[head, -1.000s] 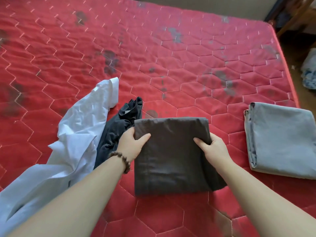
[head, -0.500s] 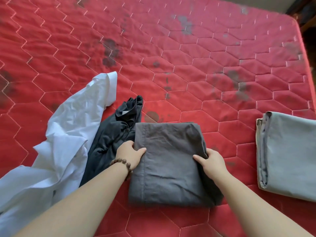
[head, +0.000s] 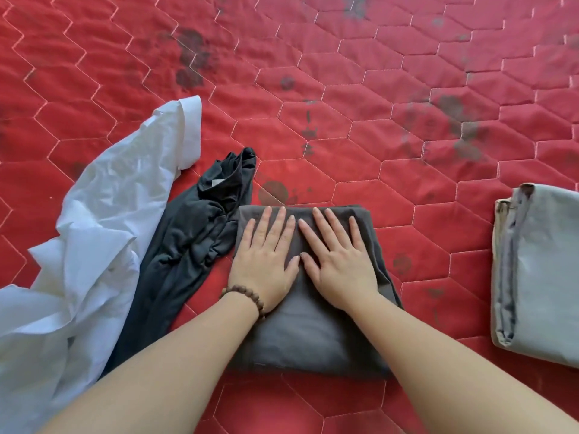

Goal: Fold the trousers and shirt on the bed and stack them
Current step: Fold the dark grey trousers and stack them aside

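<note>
Pressing flat, fingers straight and gripping nothing, the left hand [head: 266, 261] and right hand [head: 336, 261] rest side by side on the folded trousers [head: 313, 336] beneath them, and should sweep outward evenly so no creases stay trapped before stacking.

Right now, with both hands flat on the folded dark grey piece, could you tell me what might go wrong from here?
1. The left hand and right hand press only the far half of the folded dark grey garment; its near layers may spring open once released.
2. The crumpled black garment touches its left edge and could snag or drag along when the fold is lifted.
3. Carried to the folded light grey garment, it may unfold.
</note>
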A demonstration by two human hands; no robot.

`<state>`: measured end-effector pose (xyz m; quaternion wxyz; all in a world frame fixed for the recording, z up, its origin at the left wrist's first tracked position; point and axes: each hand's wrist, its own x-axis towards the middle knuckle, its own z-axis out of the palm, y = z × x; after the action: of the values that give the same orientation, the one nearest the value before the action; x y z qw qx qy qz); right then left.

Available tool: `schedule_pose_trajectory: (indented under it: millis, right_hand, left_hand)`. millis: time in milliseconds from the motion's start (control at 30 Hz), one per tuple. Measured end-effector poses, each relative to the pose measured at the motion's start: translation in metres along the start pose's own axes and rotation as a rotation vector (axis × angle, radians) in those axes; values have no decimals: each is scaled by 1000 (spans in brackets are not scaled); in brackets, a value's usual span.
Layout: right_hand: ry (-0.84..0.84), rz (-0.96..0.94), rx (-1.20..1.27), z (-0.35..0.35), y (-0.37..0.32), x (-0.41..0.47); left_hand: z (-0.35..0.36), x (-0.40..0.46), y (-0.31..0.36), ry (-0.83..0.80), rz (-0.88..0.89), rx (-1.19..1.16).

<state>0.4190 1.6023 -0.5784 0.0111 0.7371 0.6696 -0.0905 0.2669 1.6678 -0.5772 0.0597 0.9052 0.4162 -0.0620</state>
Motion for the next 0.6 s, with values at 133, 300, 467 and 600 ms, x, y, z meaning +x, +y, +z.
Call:
schedule_pose_trajectory:
  millis: [133, 300, 467, 600]
  right_hand:
    - [20, 265, 28, 7, 21, -7]
    - [-93, 441, 114, 2, 40, -42]
    - [119, 359, 44, -7, 1, -79]
    - [47, 55, 18, 13, -45, -97]
  left_hand:
    - [7, -3, -5, 44, -95, -86]
    - [-4, -20, -8, 6, -237, -243]
    - [-11, -68, 27, 56, -70, -97]
    - [7, -91, 55, -46, 27, -14]
